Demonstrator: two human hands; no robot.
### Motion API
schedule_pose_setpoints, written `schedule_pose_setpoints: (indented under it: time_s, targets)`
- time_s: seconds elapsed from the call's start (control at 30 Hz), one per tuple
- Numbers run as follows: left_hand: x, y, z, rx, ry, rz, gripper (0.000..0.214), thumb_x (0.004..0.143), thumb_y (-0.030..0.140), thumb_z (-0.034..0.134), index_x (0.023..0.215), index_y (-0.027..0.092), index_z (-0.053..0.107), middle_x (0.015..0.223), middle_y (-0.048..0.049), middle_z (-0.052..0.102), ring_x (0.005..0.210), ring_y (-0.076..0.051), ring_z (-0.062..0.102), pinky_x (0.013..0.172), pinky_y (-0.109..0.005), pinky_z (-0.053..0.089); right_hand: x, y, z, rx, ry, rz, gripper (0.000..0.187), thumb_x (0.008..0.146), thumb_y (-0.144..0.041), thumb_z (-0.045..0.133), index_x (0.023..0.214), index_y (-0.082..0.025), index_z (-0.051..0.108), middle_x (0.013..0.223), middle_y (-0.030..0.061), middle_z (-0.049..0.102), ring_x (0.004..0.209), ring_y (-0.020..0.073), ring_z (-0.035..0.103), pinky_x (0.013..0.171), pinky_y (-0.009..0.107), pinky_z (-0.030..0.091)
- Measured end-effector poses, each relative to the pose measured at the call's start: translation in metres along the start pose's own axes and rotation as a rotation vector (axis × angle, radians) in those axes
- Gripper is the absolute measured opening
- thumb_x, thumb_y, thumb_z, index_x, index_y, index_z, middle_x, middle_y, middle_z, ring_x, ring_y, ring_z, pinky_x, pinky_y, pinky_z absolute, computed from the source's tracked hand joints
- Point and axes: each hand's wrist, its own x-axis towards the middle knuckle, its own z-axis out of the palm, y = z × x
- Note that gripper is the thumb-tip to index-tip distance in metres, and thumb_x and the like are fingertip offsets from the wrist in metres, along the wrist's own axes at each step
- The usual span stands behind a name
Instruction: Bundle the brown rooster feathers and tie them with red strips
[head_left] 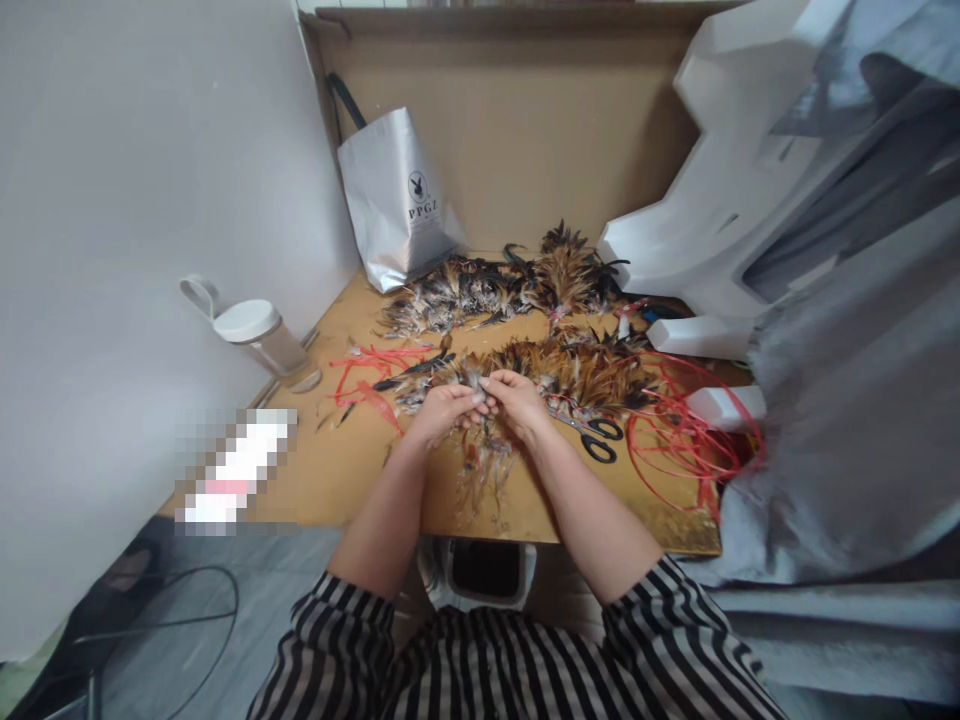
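Note:
My left hand (pixel 444 410) and my right hand (pixel 516 398) meet over the middle of a wooden table (pixel 337 480), fingers pinched together on a small bunch of brown feathers (pixel 484 455) that hangs down between them. A long row of brown and black feathers (pixel 577 368) lies just beyond my hands, and a second heap of feathers (pixel 487 285) lies farther back. Black-handled scissors (pixel 600 438) rest right of my right wrist.
Red string (pixel 697 440) loops at the right, more red strips (pixel 367 370) at the left. A silver paper bag (pixel 394 200) leans on a cardboard backing. A lidded cup (pixel 259 335) stands left. White foam pieces (pixel 705 335) and grey cloth (pixel 847 420) crowd the right. A bin (pixel 487 572) sits under the table edge.

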Motion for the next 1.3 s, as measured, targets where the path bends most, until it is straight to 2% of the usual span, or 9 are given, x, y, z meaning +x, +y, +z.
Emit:
schedule_pose_setpoints:
  time_s: [0.1,0.27,0.43,0.83,1.03,1.3]
  targets:
    - [0.0005,-0.0008,0.0004,-0.014,0.017,0.011,0.026,0.064,0.035,0.067,0.074,0.011,0.064,0.068,-0.0056,0.064,0.049,-0.006,0.052,0.043,-0.016,0.035,-0.0001,0.0018,0.0007,0.038,-0.013,0.026,0.027,0.054,-0.033,0.073,0.062,-0.016,0.053,0.041,-0.0054,0.050,0.037,0.0053,0.042,0.036,0.016,0.029]
    - [0.0022,-0.0048,-0.0017,-0.011,0.091,0.033,0.026,0.061,0.034,0.069,0.071,0.011,0.062,0.059,-0.0021,0.061,0.042,-0.004,0.047,0.042,-0.016,0.033,0.0009,0.0039,-0.0006,0.039,-0.014,0.022,0.030,0.054,-0.035,0.073,0.061,-0.017,0.051,0.040,-0.0067,0.047,0.035,0.0040,0.037,0.035,0.016,0.023]
    - [0.0027,-0.0059,-0.0032,0.025,0.093,0.062,0.024,0.060,0.033,0.069,0.068,0.011,0.061,0.058,-0.0019,0.061,0.042,-0.005,0.048,0.044,-0.017,0.035,-0.0003,0.0035,0.0004,0.020,0.005,0.007,0.029,0.054,-0.034,0.073,0.060,-0.016,0.051,0.041,-0.0066,0.046,0.035,0.0035,0.034,0.035,0.017,0.020]
    - [-0.0005,0.0039,-0.0015,-0.101,0.129,0.025,0.022,0.059,0.029,0.071,0.066,0.012,0.061,0.054,0.0005,0.059,0.042,-0.004,0.047,0.044,-0.015,0.034,0.0000,-0.0032,-0.0033,0.021,-0.056,0.070,0.028,0.053,-0.034,0.075,0.064,-0.014,0.059,0.047,-0.0034,0.051,0.041,0.0044,0.040,0.038,0.017,0.027]
    - [0.0008,-0.0004,-0.0030,-0.118,0.088,0.001,0.021,0.061,0.028,0.070,0.069,0.011,0.061,0.057,-0.0020,0.061,0.044,-0.005,0.050,0.044,-0.015,0.036,0.0000,-0.0022,-0.0026,0.079,-0.024,0.031,0.028,0.052,-0.032,0.075,0.061,-0.015,0.056,0.045,-0.0040,0.051,0.041,0.0046,0.041,0.039,0.016,0.028]
    - [-0.0008,0.0006,-0.0023,-0.147,0.038,-0.022,0.023,0.061,0.027,0.071,0.073,0.009,0.062,0.064,-0.0048,0.064,0.052,-0.007,0.055,0.048,-0.016,0.040,0.0018,-0.0002,-0.0038,0.180,0.017,0.117,0.032,0.050,-0.032,0.077,0.066,-0.016,0.055,0.048,-0.0056,0.051,0.044,0.0048,0.044,0.039,0.015,0.030]
